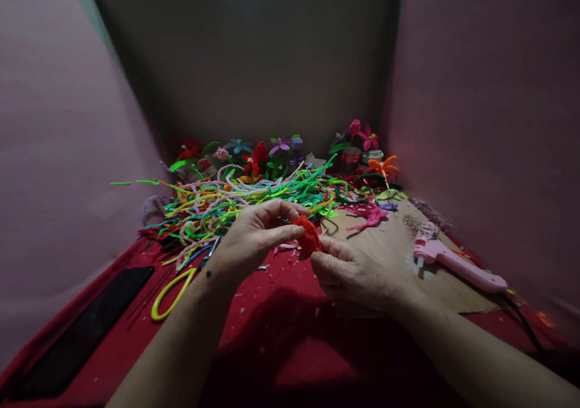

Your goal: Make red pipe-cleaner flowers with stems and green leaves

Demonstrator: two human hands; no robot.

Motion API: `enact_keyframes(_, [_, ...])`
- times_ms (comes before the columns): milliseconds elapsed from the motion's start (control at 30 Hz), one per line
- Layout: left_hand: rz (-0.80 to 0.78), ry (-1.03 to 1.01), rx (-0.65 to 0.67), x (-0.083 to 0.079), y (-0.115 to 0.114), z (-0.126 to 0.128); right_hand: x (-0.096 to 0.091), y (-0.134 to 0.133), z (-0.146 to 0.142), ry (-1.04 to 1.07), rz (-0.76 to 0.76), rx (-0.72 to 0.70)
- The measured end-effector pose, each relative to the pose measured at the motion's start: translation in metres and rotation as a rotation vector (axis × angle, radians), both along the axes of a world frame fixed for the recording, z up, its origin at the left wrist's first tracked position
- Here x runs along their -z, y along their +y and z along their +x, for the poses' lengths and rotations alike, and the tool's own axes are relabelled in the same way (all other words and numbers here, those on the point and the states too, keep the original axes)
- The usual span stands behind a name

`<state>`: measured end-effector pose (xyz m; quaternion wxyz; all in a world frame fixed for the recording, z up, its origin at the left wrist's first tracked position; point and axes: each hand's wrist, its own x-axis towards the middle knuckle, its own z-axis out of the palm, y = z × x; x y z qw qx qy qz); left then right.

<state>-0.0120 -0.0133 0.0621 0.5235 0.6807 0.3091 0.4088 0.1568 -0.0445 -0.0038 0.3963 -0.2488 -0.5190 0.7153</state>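
Between my hands, above the red cloth, is a red fuzzy pipe cleaner piece, rolled or folded into a small oval. My left hand pinches its upper left side between thumb and fingers. At its lower right, the thumb and fingertips of my right hand are closed on it. A large heap of pipe cleaners in green, yellow, pink and other colours lies just beyond. Yellow-handled scissors rest beside my left forearm, partly hidden by it.
At the right, a pink glue gun with its cord lies on a cardboard sheet. Pink pipe cleaner pieces sit at the sheet's far edge. Finished pipe cleaner flowers line the back. A flat black object lies at the left.
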Motion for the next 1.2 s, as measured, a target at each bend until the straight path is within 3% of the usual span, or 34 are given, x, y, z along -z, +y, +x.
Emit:
enact_keyframes(400, [0.052,-0.004,0.058,0.0014,0.0015,-0.0006,-0.0039,-0.0038,-0.0015,-0.078,0.02,-0.012])
enact_keyframes(800, [0.032,0.049,-0.063,0.0029,0.0023,0.004,-0.0008,-0.0018,-0.0038,-0.153,0.085,0.08])
enact_keyframes(1033, [0.014,0.059,-0.047,0.0007,0.0046,0.0022,-0.0011,-0.0018,0.0025,-0.029,0.032,-0.03])
enact_keyframes(1200, [-0.022,0.025,-0.004,0.0029,0.0068,0.0007,-0.0006,0.0036,0.0056,-0.177,0.165,0.016])
